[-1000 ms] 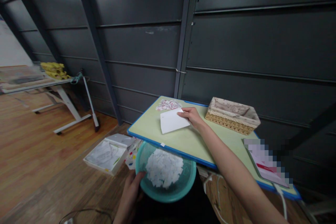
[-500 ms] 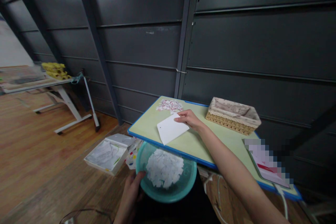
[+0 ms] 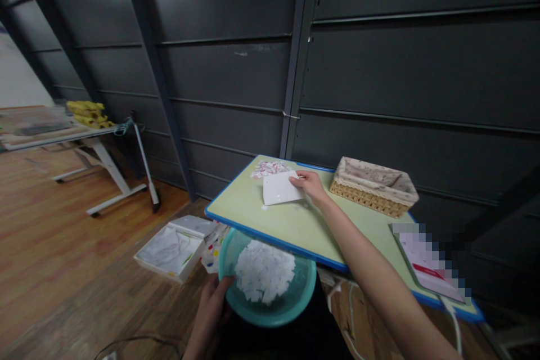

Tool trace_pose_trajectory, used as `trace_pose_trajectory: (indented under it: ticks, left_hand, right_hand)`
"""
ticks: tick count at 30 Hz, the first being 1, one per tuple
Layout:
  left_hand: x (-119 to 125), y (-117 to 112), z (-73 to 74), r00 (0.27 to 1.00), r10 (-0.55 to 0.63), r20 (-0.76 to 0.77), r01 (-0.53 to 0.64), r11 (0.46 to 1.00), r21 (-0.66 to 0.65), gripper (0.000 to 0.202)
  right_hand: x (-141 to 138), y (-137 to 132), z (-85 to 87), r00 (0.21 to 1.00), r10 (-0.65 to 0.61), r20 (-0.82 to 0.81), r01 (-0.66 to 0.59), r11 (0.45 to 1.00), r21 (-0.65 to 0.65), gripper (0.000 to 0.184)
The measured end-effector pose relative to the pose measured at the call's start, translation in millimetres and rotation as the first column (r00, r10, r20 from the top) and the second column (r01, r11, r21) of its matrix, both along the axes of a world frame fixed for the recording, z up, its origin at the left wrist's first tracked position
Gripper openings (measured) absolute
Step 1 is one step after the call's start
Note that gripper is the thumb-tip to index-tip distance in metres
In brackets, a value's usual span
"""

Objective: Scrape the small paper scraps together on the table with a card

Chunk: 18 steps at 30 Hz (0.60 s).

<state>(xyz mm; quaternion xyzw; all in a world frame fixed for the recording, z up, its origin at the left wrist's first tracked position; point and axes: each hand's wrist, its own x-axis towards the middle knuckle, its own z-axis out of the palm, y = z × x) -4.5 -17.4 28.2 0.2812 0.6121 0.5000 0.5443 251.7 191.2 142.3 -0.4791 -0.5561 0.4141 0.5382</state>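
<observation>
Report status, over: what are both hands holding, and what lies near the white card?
Right hand: pinching white card over yellow-green tabletop. Left hand: gripping teal basin of white paper scraps. Beyond card: red-marked scraps, partly hidden.

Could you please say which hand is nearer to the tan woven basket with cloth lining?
Right. The right hand, holding a white rectangular card, is left of the basket; the left hand, gripping a round teal basin, is farther off at lower left.

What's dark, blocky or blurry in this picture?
Head view: the wall is dark, the white card in the right hand bright; head view again: square blocks hide part of a tablet-like thing on the near table, and clutter on the far-left table looks soft.
</observation>
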Motion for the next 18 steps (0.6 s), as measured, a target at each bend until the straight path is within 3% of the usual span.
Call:
trace_pose_trajectory:
  ticks: [9, 13, 18]
  left_hand:
    - [-2, 1, 1.5, 0.997, -0.028, 0.069, 0.03, 0.999, -0.025, 0.027]
    - [0, 0, 3.5, 1.0, -0.006, 0.025, 0.007, 1.0, -0.03, 0.029]
    - [0, 0, -0.5, 0.999, -0.028, 0.035, 0.029, 0.999, -0.028, 0.035]
  right_hand:
    - [13, 6, 6.2, 0.999, 0.034, -0.032, -0.031, 0.997, 0.077, 0.044]
    - [-4, 1, -2.8, 0.962, 0.075, 0.263, -0.085, 0.996, 0.026, 0.051]
    - [-43, -9, -15.4, 0.72, 0.187, 0.668, -0.262, 0.965, 0.013, 0.02]
